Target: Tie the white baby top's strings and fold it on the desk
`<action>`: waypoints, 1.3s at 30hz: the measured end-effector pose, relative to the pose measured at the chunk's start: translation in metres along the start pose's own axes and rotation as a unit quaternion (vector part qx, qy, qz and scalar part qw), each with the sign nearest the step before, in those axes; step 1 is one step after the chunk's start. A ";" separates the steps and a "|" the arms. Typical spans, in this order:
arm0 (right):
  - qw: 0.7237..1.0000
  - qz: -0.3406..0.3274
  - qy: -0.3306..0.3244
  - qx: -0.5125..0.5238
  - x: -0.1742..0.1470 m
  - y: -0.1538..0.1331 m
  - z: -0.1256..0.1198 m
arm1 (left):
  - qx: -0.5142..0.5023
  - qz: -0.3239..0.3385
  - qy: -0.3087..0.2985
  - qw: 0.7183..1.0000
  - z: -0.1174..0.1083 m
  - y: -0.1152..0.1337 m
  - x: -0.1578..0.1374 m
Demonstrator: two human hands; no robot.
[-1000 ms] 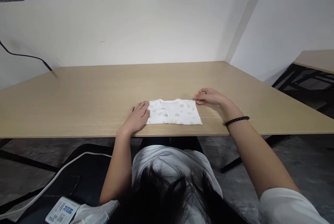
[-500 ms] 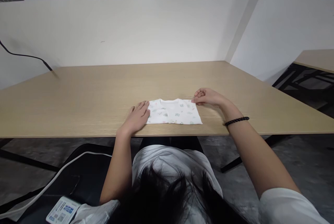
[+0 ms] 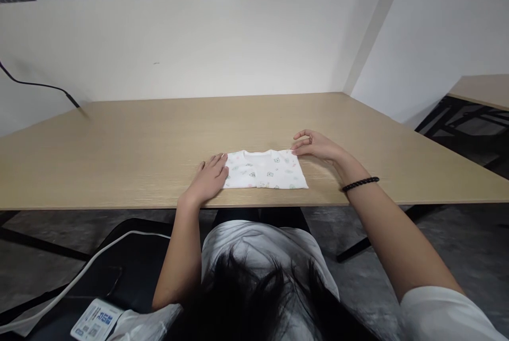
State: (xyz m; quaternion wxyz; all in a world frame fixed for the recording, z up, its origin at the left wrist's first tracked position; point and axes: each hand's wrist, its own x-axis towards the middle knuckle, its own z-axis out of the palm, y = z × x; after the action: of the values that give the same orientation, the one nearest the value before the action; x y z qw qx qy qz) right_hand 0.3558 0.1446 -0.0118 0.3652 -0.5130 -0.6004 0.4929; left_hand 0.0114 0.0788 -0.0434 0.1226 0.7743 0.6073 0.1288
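Observation:
A small white shirt (image 3: 264, 170) with a scattered print lies folded on the wooden table near its front edge, the neckline on the far side. My left hand (image 3: 209, 175) rests flat over its left end, fingers stretched out, covering that edge. At the far right corner, my right hand (image 3: 316, 146) has the cloth pinched between thumb and a fingertip, while its other fingers are raised and loosely bent. A dark beaded bracelet (image 3: 360, 184) circles my right wrist.
The table (image 3: 167, 134) meets a white partition (image 3: 214, 44) at the back. A black cable (image 3: 43, 85) comes down at the left. Below the left front edge are a black seat (image 3: 135, 256), a white cord (image 3: 91, 261) and a white printed card or box (image 3: 96, 321). Another table (image 3: 483, 92) stands at right.
My right hand has shifted slightly away from me and its upper fingers have spread; the shirt's far right corner looks slightly raised. My left hand has stayed in place.

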 end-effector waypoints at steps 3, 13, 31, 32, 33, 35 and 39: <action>1.000 -0.001 0.008 0.000 -0.001 0.001 0.002 | 0.000 0.002 0.003 1.000 0.001 -0.001 0.000; 0.949 -0.146 0.205 -0.190 0.007 0.012 0.002 | -0.010 -0.007 -0.002 1.000 0.001 0.001 0.000; 0.845 -0.308 0.105 -0.425 0.007 0.022 0.011 | -0.095 0.060 0.184 0.976 -0.002 0.001 -0.005; 0.846 -0.302 0.059 -0.435 0.006 0.023 0.014 | -0.088 0.071 0.177 0.978 -0.002 0.002 -0.007; 0.847 -0.279 0.011 -0.452 0.006 0.025 0.017 | -0.074 0.076 0.145 0.984 -0.002 0.003 -0.010; 0.843 -0.208 -0.058 -0.492 0.006 0.028 0.020 | -0.035 0.061 0.056 0.996 -0.001 0.006 -0.015; 0.817 -0.189 -0.012 -0.544 0.002 0.020 0.019 | 0.030 -0.022 0.048 0.998 -0.002 0.011 -0.026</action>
State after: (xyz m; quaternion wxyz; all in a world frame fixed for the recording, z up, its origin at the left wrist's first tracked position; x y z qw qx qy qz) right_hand 0.3426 0.1421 -0.0360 0.1051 -0.4984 -0.8604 0.0132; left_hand 0.0147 0.0506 -0.0390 0.0726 0.7572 0.6328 0.1446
